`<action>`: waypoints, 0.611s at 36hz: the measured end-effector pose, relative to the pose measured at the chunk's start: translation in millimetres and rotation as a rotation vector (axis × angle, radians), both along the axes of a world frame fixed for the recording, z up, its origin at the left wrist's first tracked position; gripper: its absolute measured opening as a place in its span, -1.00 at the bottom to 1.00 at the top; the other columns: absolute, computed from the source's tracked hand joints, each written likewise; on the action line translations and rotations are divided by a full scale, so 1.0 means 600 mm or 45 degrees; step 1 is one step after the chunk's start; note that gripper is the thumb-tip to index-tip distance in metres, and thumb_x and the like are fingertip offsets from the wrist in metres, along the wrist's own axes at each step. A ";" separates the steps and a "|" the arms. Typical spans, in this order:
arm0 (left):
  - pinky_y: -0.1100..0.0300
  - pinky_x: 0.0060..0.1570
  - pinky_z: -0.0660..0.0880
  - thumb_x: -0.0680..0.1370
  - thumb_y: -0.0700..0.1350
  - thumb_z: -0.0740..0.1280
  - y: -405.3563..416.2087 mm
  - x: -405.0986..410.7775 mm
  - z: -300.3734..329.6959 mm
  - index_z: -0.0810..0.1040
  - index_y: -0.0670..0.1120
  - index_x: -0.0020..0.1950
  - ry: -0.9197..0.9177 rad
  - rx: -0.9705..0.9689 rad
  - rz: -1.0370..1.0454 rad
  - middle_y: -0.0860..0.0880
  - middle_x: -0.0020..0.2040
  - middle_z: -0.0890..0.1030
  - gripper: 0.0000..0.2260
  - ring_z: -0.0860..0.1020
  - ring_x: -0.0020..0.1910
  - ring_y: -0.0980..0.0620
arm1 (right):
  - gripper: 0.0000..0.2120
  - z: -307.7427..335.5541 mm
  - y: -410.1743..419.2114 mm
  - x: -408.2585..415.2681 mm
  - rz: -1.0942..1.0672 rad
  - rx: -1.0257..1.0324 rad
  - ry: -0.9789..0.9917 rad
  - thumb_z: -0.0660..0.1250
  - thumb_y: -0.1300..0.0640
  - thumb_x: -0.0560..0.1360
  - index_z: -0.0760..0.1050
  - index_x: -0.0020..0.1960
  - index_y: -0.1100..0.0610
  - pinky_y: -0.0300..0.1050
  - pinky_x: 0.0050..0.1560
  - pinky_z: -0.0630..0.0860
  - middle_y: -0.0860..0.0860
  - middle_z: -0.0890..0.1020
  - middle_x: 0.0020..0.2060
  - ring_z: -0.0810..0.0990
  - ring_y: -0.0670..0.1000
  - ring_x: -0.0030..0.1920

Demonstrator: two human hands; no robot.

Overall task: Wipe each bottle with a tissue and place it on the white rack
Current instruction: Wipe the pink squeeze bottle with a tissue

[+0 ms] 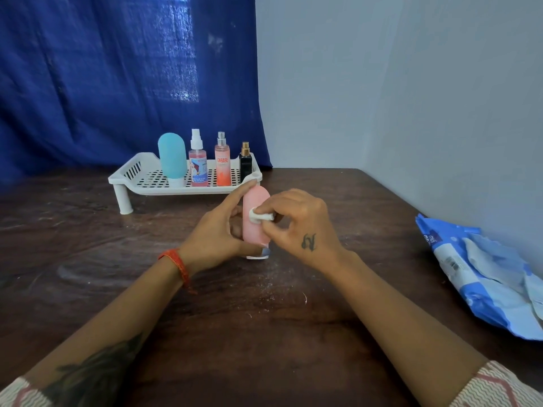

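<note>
Pink bottle (255,214): you hold it upright on the tabletop (88,259), just in front of the white rack (129,174), cap end down.
Left hand (219,235): your fingers curl round the bottle's left side, forefinger up near its top.
Right hand (299,224): your fingers pinch a small wad of tissue (258,215) against the bottle's front.
Rack contents: four bottles standing in a row, a blue bottle (172,155), a pink spray bottle (198,163), an orange spray bottle (222,160) and a small black bottle (245,163).
Writing: the orange one reads "ENGAGE"; the pink spray's label is too small to read.
Blue tissue pack (482,277): lying at your right, print unreadable.
</note>
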State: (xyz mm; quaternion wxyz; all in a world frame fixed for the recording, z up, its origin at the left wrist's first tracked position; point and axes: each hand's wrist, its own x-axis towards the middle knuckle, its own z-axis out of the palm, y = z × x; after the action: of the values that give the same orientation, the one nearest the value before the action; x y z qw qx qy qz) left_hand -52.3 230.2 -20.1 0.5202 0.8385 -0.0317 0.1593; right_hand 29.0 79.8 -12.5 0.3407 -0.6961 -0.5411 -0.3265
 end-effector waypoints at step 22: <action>0.01 0.10 0.57 0.23 -0.25 0.60 0.006 0.002 -0.001 0.14 0.26 0.46 0.038 -0.040 -0.006 0.00 0.36 0.44 -0.01 0.55 0.19 0.03 | -0.84 -0.007 0.005 -0.001 0.017 0.091 0.118 0.49 0.24 0.36 0.64 -0.07 0.20 -0.18 -0.19 0.59 0.05 0.68 -0.18 0.61 -0.06 -0.20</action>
State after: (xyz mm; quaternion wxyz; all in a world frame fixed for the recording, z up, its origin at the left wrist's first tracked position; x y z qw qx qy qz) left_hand -51.2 233.7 -20.7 0.5343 0.8323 -0.0235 0.1459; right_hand 28.2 82.5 -16.6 0.3922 -0.6944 -0.5172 -0.3107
